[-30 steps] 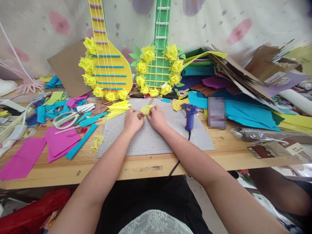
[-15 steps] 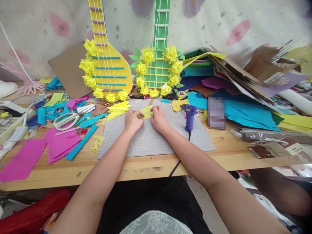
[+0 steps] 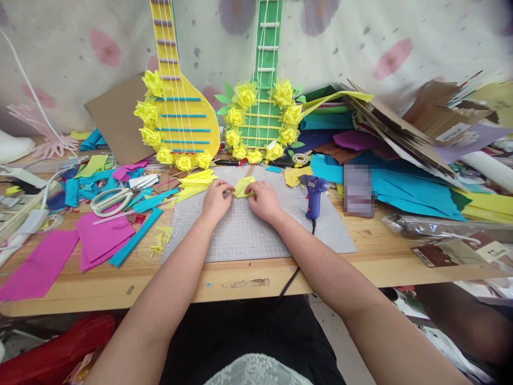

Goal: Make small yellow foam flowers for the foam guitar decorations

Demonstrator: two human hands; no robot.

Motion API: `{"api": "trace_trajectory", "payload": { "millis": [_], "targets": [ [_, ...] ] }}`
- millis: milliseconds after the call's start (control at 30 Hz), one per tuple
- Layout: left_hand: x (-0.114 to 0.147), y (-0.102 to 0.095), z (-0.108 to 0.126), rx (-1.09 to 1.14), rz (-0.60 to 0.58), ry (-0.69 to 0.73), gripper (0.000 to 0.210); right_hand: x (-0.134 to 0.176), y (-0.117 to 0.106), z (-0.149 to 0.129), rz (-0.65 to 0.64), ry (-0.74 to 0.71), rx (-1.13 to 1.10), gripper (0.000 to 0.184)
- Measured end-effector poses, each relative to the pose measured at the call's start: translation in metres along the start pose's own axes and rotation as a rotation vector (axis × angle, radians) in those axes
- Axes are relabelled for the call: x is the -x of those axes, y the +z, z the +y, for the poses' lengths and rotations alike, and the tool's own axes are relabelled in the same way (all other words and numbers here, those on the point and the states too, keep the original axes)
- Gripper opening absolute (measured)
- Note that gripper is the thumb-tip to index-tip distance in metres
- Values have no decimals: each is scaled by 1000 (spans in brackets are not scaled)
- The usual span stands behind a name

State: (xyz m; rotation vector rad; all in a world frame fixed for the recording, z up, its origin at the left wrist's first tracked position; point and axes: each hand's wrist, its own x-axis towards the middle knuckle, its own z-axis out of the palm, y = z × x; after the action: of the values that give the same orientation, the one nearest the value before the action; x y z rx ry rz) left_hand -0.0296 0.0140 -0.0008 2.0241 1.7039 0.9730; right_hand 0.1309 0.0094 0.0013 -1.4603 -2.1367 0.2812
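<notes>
A small yellow paper (image 3: 243, 185) lies on the grey mat (image 3: 240, 240), between the two hands. The left hand (image 3: 218, 202) has its curled fingers at the paper's left edge; those of the right hand (image 3: 265, 200) overlap its right end. Whether either hand's fingers are clamped on it, I cannot quite tell. Yellow strips (image 3: 196, 184) lie just beside the left hand, and the glue gun (image 3: 313, 200) rests right of the right hand. Behind stand a yellow guitar (image 3: 192, 120) and a green guitar (image 3: 263, 122), both trimmed with yellow flowers (image 3: 147, 113).
</notes>
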Motion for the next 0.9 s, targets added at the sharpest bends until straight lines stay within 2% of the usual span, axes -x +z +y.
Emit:
{"api": "trace_trajectory", "payload": {
  "millis": [200,333,433,533,667,767,900],
  "targets": [
    [4,-6,6,-133,133,189,12,1,-2,-1,54,-50,37,26],
    [7,-6,12,-147,230,191,10,1,-4,-6,109,-96,50,27],
    [9,-5,16,-172,265,199,10,-1,-4,-8,164,-110,39,20],
    [12,-5,19,-182,224,271,11,-6,-1,-4,199,-84,-8,17],
    [13,-3,19,-135,78,383,15,-12,3,8,179,-75,-144,21],
    [11,-1,15,-132,22,370,15,-15,5,15,147,-49,-206,23],
    [8,0,12,-189,-44,303,16,-14,4,16,89,0,-146,26]
  ]
}}
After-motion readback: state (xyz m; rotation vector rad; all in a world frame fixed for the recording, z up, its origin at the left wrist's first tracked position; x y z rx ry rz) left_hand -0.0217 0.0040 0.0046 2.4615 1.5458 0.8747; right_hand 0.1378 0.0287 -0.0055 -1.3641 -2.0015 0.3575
